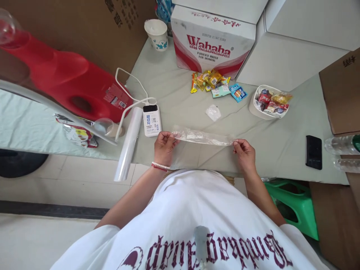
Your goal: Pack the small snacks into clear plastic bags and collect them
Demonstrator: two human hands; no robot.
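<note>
A strip of clear plastic film or a flattened clear bag [204, 137] is stretched level above the front of the table; I cannot tell which it is. My left hand [165, 147] pinches its left end between thumb and fingers. At the other end, my right hand [243, 152] grips the corner in the same way. Just beyond the strip lies a small crumpled piece of clear plastic [213, 112]. Close to my left hand rest a white power bank [152, 120] with a cable and a roll of clear film [128, 146].
Snack packets [209, 80] lie before a Wahaha water box [213, 41]. A white tub of snacks [268, 103] and a black phone [314, 152] are to the right. A paper cup [156, 35] stands at the back; a large red bottle [70, 78] is at left.
</note>
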